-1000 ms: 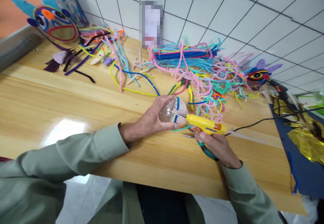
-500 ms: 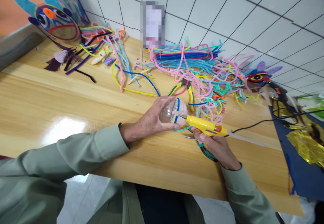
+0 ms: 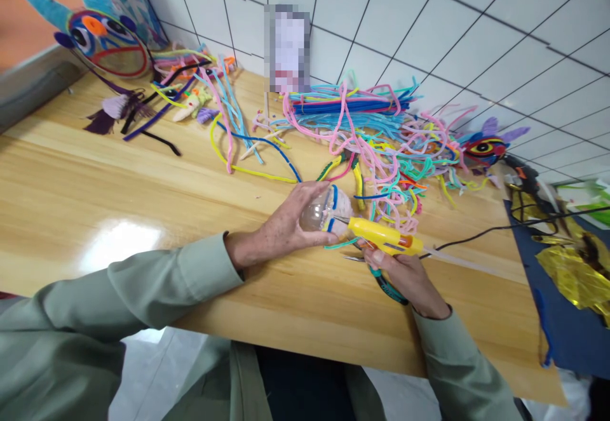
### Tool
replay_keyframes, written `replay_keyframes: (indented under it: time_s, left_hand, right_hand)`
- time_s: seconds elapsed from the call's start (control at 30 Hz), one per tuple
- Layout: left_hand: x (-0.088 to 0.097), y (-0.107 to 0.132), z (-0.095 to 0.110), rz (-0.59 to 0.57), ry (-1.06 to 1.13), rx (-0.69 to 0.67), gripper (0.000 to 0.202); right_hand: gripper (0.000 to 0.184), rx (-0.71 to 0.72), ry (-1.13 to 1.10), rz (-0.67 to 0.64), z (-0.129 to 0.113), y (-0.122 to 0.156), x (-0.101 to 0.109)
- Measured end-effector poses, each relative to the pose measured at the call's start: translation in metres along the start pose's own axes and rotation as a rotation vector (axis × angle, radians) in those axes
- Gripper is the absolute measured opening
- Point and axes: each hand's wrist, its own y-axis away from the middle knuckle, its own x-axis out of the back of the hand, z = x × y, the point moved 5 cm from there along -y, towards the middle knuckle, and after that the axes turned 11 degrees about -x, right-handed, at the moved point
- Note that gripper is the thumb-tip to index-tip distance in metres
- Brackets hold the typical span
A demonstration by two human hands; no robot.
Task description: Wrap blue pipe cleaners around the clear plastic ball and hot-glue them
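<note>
My left hand is closed round a clear, rounded plastic piece, whose right end is covered in pale pink with short blue strips on it. In my right hand is a yellow hot glue gun, a clear glue stick sticking out of its back. The gun's nozzle points left, at the piece's decorated side; whether it touches cannot be made out. Teal-handled pliers lie on the table under my right hand, partly hidden by it.
Pipe cleaners in many colours are heaped along the tiled wall. Yellow-and-green handled pliers lie just beyond my hands. Decorated masks stand at the far left and right. A black cord runs off rightward; gold foil lies at right.
The glue gun and my right hand have shifted very slightly left. My left hand and the plastic piece stay nearly in place.
</note>
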Motion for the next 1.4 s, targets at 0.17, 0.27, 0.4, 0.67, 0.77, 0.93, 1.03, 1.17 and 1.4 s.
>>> replay_keyframes:
  time_s: [0.17,0.27,0.4,0.67,0.77,0.93,1.03,1.17,1.4]
  left_hand:
    - [0.0,0.0,0.002,-0.016,0.01,0.034,0.09]
    - [0.001,0.0,0.005,-0.016,0.042,0.028,0.083]
    - [0.002,0.0,0.007,0.007,0.085,0.04,0.069]
    - [0.002,-0.001,0.01,-0.004,0.125,0.083,0.062]
    - [0.002,-0.001,0.009,0.002,0.145,0.092,0.061]
    - [0.003,-0.002,0.011,0.001,0.159,0.104,0.06]
    - [0.003,-0.002,0.011,-0.006,0.154,0.109,0.061]
    - [0.002,-0.001,0.01,-0.003,0.156,0.098,0.063]
    - [0.001,0.002,0.008,0.018,0.116,0.085,0.062]
  right_hand:
    - [0.051,0.037,0.031,-0.007,-0.008,0.0,-0.003]
    - [0.048,0.049,0.038,-0.019,-0.007,0.0,-0.003]
    - [0.049,0.054,0.06,-0.024,-0.005,-0.001,-0.003]
    - [0.047,0.061,0.053,-0.024,-0.003,0.002,-0.001]
    - [0.047,0.05,0.059,-0.02,-0.002,0.003,0.001]
    - [0.044,0.067,0.078,-0.038,-0.01,0.003,-0.003]
    - [0.042,0.094,0.104,-0.033,-0.015,0.003,-0.005]
    - [0.04,0.098,0.125,-0.027,-0.016,0.004,-0.005]
    - [0.041,0.104,0.144,-0.038,-0.017,0.005,-0.006]
